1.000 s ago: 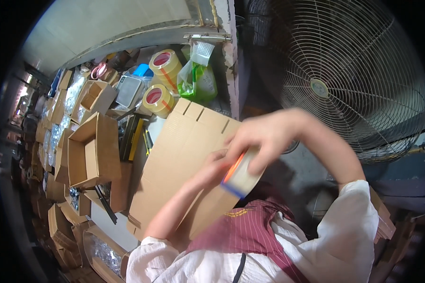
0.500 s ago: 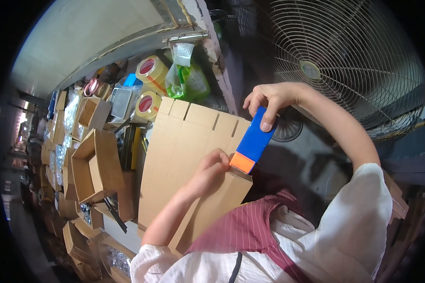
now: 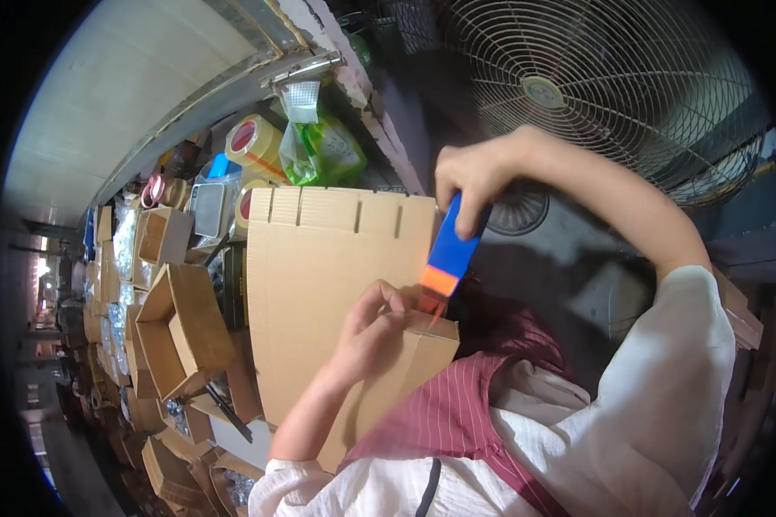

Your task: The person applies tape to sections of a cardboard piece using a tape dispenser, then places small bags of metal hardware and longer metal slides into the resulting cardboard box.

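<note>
A large slotted cardboard sheet lies in front of me, with a folded cardboard section running along its near right side. My right hand grips a flat blue piece with an orange end, whose kind I cannot make out. The orange end points down at the folded section's far end and is smeared by motion. My left hand, fingers curled, is closed at the edge of that folded section, close beside the orange end. The fingertips there are partly hidden.
A large wire-guarded fan stands at the far right. Clear tape rolls and a green-and-white bag sit beyond the sheet. An open cardboard box and several more fill the left side.
My right hand has brought the blue and orange piece slightly left and down. The orange end now blurs at the folded edge. The view has shifted, and the sheet looks turned slightly.
</note>
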Demonstrator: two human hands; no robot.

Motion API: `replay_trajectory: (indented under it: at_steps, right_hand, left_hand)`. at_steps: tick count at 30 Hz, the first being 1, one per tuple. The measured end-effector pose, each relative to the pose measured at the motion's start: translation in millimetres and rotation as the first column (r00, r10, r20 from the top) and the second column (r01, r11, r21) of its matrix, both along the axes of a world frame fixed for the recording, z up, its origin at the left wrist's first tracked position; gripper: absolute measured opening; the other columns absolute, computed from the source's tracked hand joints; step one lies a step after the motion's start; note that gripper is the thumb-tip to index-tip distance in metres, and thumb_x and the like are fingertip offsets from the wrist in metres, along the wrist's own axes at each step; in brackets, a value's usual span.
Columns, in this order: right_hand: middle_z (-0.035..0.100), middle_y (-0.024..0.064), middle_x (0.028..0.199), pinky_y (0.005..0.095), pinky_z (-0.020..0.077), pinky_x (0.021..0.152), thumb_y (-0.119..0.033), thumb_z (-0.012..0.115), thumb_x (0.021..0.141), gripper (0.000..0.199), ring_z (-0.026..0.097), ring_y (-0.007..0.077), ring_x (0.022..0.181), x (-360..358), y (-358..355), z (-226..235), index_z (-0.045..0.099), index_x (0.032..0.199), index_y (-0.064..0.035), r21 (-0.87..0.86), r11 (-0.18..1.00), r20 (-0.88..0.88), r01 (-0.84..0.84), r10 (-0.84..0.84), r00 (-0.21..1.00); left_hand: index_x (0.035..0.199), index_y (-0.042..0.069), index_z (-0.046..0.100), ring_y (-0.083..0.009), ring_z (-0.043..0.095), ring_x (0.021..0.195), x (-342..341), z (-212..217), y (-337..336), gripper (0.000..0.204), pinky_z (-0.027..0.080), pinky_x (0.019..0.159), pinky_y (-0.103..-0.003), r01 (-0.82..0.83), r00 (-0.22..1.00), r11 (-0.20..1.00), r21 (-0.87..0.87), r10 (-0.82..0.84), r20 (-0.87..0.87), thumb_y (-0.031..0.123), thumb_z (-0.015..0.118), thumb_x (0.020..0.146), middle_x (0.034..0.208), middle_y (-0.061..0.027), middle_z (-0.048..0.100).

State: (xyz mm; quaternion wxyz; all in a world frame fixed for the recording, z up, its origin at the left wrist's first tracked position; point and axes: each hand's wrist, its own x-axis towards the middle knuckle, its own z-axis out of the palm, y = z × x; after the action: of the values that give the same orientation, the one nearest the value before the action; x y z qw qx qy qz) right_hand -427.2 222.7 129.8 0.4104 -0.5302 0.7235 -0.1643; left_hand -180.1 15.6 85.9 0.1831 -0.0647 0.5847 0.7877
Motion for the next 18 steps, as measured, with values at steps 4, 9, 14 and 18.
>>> replay_trajectory:
  at_steps: [4, 9, 14, 18]
  right_hand:
    - [0.065, 0.0135, 0.069, 0.0381, 0.0495, 0.06, -0.038, 0.078, 0.071, 0.042, 0.062, 0.0261, 0.068, 19.7, -29.3, -22.1, 0.076, 0.088, -0.0002, -0.139, 0.986, -0.05, -0.09, 0.084, 0.995]
    - [0.065, 0.0148, 0.073, 0.0423, 0.0496, 0.072, -0.034, 0.075, 0.078, 0.038, 0.062, 0.0283, 0.081, 33.2, -39.5, -31.4, 0.07, 0.091, 0.0018, -0.178, 0.965, -0.163, -0.191, 0.162, 0.973]
    - [0.062, 0.0118, 0.08, 0.0383, 0.0448, 0.071, -0.033, 0.077, 0.082, 0.038, 0.059, 0.0229, 0.08, 32.6, -31.0, -44.4, 0.065, 0.088, 0.0032, -0.105, 0.987, 0.259, -0.12, 0.143, 0.955]
    - [0.061, 0.0149, 0.086, 0.0405, 0.0456, 0.076, -0.035, 0.079, 0.08, 0.042, 0.06, 0.0276, 0.086, 38.2, -25.5, -58.6, 0.064, 0.09, 0.0032, -0.211, 0.976, 0.202, -0.058, 0.101, 0.974]
  left_hand:
    - [0.099, 0.005, 0.053, -0.0155, 0.053, 0.104, 5.2, 1.7, -3.9, 0.01, 0.041, 0.095, -0.031, -0.01, 0.998, 1.0, -0.018, 0.011, 0.054, 0.008, 0.056, 0.09, 0.106, -0.0064, 0.056]
    - [0.1, 0.006, 0.051, -0.0125, 0.051, 0.098, 13.0, 8.0, -1.0, 0.01, 0.042, 0.089, -0.028, -0.042, 0.999, 0.999, -0.016, 0.042, 0.03, 0.004, 0.055, 0.091, 0.103, -0.0046, 0.054]
    - [0.1, 0.006, 0.051, -0.0094, 0.048, 0.092, 15.4, 5.9, 2.4, 0.013, 0.041, 0.082, -0.025, -0.08, 0.996, 0.995, 0.057, 0.077, 0.053, -0.002, 0.055, 0.091, 0.1, -0.0022, 0.051]
    - [0.098, 0.007, 0.05, -0.0091, 0.046, 0.092, 15.0, 0.3, 2.6, 0.014, 0.041, 0.082, -0.024, -0.07, 0.997, 0.997, 0.04, 0.069, 0.045, -0.003, 0.055, 0.09, 0.099, -0.0014, 0.049]
